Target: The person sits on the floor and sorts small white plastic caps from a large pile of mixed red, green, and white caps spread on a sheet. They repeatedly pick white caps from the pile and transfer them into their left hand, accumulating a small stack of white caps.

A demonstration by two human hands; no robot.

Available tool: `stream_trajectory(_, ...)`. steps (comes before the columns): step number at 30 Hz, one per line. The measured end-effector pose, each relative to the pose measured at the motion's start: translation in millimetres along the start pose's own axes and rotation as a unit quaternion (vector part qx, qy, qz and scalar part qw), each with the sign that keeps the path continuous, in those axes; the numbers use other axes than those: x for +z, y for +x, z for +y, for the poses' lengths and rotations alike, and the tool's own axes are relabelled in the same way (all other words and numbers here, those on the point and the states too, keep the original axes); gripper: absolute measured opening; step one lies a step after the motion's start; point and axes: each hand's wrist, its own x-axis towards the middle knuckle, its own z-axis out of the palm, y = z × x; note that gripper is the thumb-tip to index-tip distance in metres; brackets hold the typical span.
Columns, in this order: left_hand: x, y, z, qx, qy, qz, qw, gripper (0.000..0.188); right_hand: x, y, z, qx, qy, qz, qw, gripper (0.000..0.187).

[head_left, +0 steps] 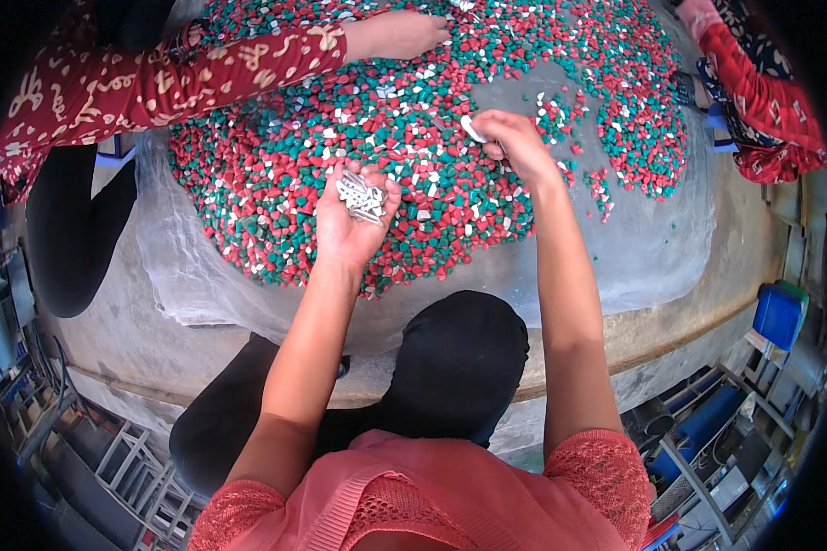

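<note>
My left hand (344, 230) is palm up and cupped around a small heap of white and grey pieces (362, 201), its fingers curled at the edges. To the right and farther off, my right hand (516, 145) pinches a flat white piece (472, 129) between thumb and fingers. Both hands are above a wide spread of small red, green and white pebble-like pieces (432, 216). Exactly what the pieces are made of cannot be made out.
The spread lies on a translucent plastic sheet (634, 271) over a concrete floor (101, 344). At the upper left another person's hand (404, 35) reaches into the pieces from a patterned red sleeve (193, 81). A second person's red sleeve (767, 106) is at the upper right. A blue bin (778, 314) stands at right.
</note>
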Motion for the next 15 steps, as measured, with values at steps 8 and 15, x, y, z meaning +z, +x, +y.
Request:
stream_trajectory(8,-4,-1,1,-0.003,-0.017,0.014,1.000,0.029,28,19,-7,-0.047,-0.133,0.003,0.990,0.023)
stream_trajectory(15,6,-4,3,0.009,0.003,-0.010,1.000,0.021,37,33,-1,-0.117,-0.150,-0.012,0.982,0.022)
